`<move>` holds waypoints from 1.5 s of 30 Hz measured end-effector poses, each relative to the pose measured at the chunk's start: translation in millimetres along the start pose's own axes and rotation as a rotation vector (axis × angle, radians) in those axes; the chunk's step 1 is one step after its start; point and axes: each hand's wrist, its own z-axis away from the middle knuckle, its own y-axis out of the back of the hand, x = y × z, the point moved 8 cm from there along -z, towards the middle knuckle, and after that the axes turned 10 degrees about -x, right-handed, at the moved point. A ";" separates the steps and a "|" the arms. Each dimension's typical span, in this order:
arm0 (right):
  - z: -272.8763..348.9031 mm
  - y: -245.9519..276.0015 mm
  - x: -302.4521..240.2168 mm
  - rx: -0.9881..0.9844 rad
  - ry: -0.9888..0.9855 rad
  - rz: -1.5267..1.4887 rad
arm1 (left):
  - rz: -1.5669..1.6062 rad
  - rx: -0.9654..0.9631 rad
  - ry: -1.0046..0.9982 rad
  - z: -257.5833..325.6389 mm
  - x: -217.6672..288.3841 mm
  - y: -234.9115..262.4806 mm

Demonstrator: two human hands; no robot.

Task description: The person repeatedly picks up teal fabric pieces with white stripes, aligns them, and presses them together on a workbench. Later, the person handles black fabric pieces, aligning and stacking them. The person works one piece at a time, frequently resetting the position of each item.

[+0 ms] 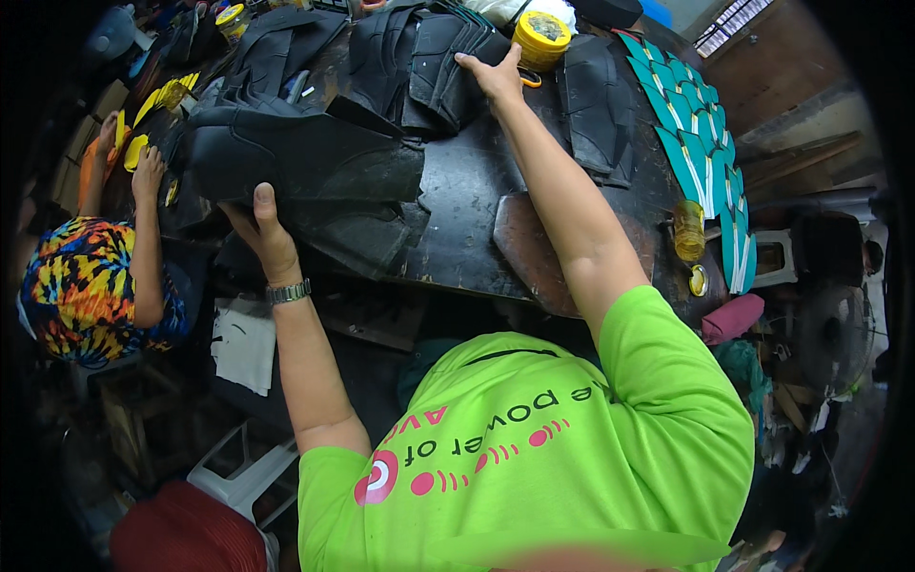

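My left hand (265, 234) grips the near edge of a stack of black, leather-like cut pieces (295, 157), thumb on top and the other fingers hidden beneath. The stack's right end spreads over the table edge in loose layers. Farther off, my right hand (496, 76) reaches across the table to a second stack of curved black pieces (443, 71). Its thumb and fingers are around that stack's right end, the fingertips partly hidden. Just beyond this hand stands a jar with a yellow lid (541, 40).
Flat black pieces (596, 110) lie on the dark table (467, 205). Green pieces with white strips (681, 119) line its right side, near a yellowish jar (688, 232). Another person (105, 276) works at the left with yellow pieces (138, 153). A white stool (243, 472) stands behind.
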 end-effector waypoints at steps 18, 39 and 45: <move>121.9 77.0 -116.4 0.255 0.618 0.118 | 0.043 -0.016 -0.047 1.1 1.6 -0.5; 239.4 -38.0 -193.2 -0.364 1.076 -0.314 | -0.107 0.068 -0.082 0.4 14.6 -1.7; 220.5 -50.6 -178.6 -0.527 0.808 -0.305 | -0.395 0.238 -0.370 4.3 46.8 9.3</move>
